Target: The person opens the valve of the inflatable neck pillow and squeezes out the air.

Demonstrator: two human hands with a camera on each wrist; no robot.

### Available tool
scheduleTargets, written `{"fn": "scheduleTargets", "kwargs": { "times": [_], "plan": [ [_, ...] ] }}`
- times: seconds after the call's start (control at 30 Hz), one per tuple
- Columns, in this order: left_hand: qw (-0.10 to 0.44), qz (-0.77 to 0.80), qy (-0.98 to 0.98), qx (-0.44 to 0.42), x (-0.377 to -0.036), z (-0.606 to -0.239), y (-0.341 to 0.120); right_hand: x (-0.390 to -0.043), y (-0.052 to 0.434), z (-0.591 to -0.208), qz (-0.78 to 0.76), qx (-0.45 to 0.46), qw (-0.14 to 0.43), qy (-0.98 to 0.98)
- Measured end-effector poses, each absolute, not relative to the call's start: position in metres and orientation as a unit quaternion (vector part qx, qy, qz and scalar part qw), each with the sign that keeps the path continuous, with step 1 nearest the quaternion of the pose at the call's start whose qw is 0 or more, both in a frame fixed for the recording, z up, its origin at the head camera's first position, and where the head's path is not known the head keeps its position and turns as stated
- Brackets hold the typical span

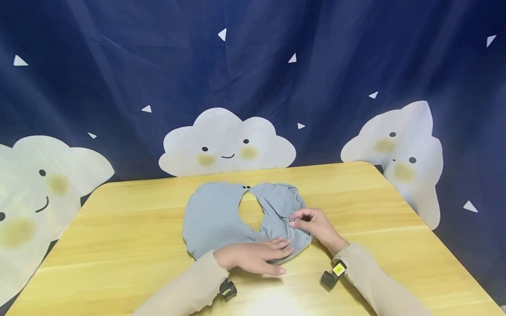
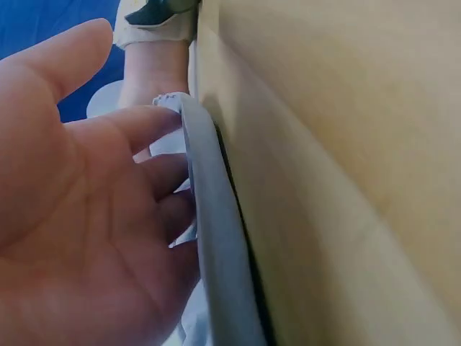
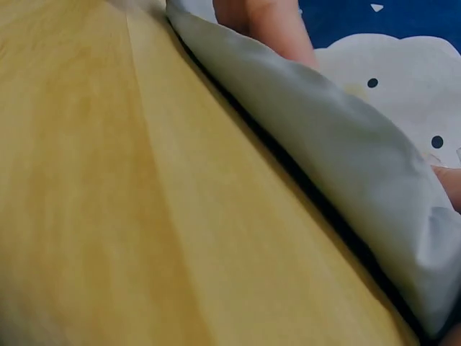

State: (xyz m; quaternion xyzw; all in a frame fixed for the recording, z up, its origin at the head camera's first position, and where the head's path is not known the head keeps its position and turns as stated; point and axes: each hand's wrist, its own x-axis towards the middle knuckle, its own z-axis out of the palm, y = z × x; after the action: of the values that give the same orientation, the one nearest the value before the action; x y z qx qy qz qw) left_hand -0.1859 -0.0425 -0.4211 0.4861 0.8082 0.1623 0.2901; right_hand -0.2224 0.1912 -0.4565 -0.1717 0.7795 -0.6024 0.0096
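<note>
The left hand lies flat with straight fingers on the near edge of the grey neck pillow cover, pressing it onto the wooden table. The right hand pinches a small metal zipper pull between thumb and forefinger, on the right lobe of the cover. The cover is U-shaped, limp and almost flat, and lies in the middle of the table, its open end toward the dark blue cloud curtain.

I think the thin cloth can get caught in the slider if the pull is drawn at an angle. Also the cover may slide or bunch, since only flat fingers hold it down.
</note>
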Motion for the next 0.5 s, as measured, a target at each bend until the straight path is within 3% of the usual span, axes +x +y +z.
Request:
{"fn": "scheduleTargets", "kwargs": {
  "times": [0.23, 0.5],
  "plan": [
    [0.261, 0.207, 0.807, 0.487, -0.179, -0.413, -0.064, -0.227, 0.196, -0.472, -0.622, -0.193, 0.006, 0.759],
    [0.152, 0.286, 0.846, 0.423, -0.169, -0.395, -0.123, -0.233, 0.213, -0.457, -0.628, -0.233, 0.067, 0.74]
  ]
}}
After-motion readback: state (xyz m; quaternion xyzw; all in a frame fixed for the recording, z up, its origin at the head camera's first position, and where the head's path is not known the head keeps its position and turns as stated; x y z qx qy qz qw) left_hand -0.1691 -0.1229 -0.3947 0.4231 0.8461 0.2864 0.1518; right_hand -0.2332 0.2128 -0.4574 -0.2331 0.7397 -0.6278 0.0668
